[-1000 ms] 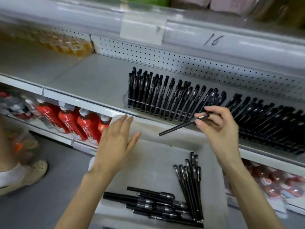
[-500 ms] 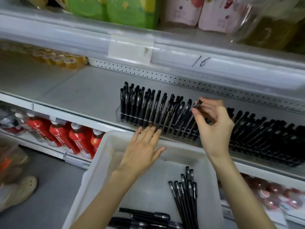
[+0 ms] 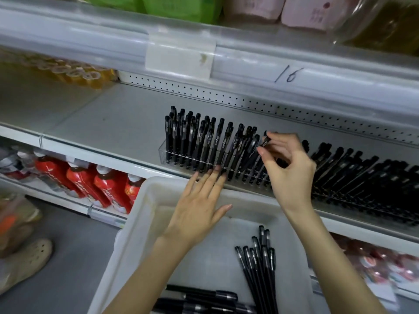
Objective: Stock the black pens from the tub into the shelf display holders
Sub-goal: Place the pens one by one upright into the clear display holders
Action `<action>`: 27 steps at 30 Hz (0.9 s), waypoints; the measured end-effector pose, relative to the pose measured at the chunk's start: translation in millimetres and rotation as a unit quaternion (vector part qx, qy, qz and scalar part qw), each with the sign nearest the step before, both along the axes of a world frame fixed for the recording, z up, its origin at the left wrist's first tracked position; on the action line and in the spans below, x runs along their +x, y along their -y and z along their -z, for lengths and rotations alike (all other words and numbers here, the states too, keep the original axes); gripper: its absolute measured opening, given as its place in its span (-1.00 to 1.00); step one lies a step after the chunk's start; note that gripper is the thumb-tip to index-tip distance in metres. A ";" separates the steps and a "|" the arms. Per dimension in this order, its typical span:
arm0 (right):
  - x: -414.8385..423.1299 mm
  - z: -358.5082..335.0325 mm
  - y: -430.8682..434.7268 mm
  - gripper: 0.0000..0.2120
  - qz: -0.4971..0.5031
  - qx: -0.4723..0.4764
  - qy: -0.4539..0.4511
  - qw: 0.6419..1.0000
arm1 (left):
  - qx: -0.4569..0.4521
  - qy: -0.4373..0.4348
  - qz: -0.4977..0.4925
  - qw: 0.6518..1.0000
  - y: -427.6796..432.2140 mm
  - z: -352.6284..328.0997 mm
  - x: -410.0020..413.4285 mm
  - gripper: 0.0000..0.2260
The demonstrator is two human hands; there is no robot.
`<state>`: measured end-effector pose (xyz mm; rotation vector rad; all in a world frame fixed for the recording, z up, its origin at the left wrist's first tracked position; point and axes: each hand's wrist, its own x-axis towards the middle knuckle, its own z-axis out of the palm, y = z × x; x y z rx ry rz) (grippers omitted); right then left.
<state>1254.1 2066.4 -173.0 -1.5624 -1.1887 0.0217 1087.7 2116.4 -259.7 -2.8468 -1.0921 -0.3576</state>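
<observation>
A clear display holder (image 3: 163, 152) on the middle shelf is packed with upright black pens (image 3: 205, 141). More black pens (image 3: 353, 175) fill the holders to the right. My right hand (image 3: 288, 168) pinches the top of one black pen (image 3: 265, 141) standing among the holder's right-hand pens. My left hand (image 3: 199, 205) is flat with straight fingers, its fingertips touching the holder's front edge. Below, the white tub (image 3: 145, 214) holds loose black pens (image 3: 260, 268) in two bunches.
Red bottles (image 3: 102, 184) line the lower shelf at left. The shelf surface (image 3: 79, 114) left of the holder is bare. A shelf rail above is marked "16" (image 3: 288, 74). A person's shoe (image 3: 25, 261) is on the floor at lower left.
My right hand carried the pen from above the tub up to the holder and now sets it among the standing pens. My left hand moved forward onto the holder's front edge.
</observation>
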 end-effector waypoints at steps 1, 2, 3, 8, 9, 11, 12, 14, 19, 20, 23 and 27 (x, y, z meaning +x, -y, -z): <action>-0.9 1.6 -0.7 -0.73 0.000 -0.009 0.015 1.000 | -0.002 0.000 0.003 1.000 0.2 0.0 -0.6 -0.42; -1.5 2.9 -1.5 -0.75 0.002 -0.016 0.027 0.999 | -0.002 -0.001 0.004 1.000 0.0 -0.1 -0.9 -0.41; -2.0 3.0 -2.5 -0.76 0.002 -0.022 0.034 0.999 | -0.002 -0.002 0.005 1.000 0.4 -0.3 -1.1 -0.41; 1.6 -5.0 -10.4 -0.79 -0.014 -0.055 0.036 0.998 | -0.007 -0.001 0.007 1.000 0.1 1.8 -1.8 -0.40; 2.6 -6.8 -12.0 -0.80 -0.018 -0.063 0.038 0.997 | -0.007 -0.002 0.008 1.000 0.2 1.6 -1.8 -0.39; 3.7 -7.9 -14.6 -0.83 -0.022 -0.081 0.045 0.995 | -0.006 -0.003 0.008 1.000 0.6 0.7 -2.0 -0.40; 3.5 -7.2 -15.3 -0.83 -0.022 -0.088 0.048 0.995 | -0.012 -0.002 0.008 1.000 1.0 0.0 -2.2 -0.39; 2.2 -4.1 -15.3 -0.81 -0.010 -0.095 0.070 0.993 | -0.018 -0.004 0.008 1.000 2.0 -1.5 -2.4 -0.39; -0.9 -1.5 -12.3 -0.73 0.011 -0.102 0.097 0.990 | -0.034 -0.007 0.009 0.999 1.7 -5.7 -2.6 -0.38; -1.4 -2.6 -11.5 -0.70 0.010 -0.106 0.092 0.990 | -0.041 -0.008 0.010 0.999 1.9 -7.7 -3.5 -0.38; -2.9 -10.4 -5.2 -0.65 0.011 -0.107 0.073 0.992 | -0.055 -0.011 0.022 0.998 3.6 -13.8 -8.1 -0.36; -5.6 -14.7 21.1 -0.76 0.009 -0.062 0.050 0.997 | -0.089 -0.013 -0.001 0.996 8.3 -23.0 -25.2 -0.33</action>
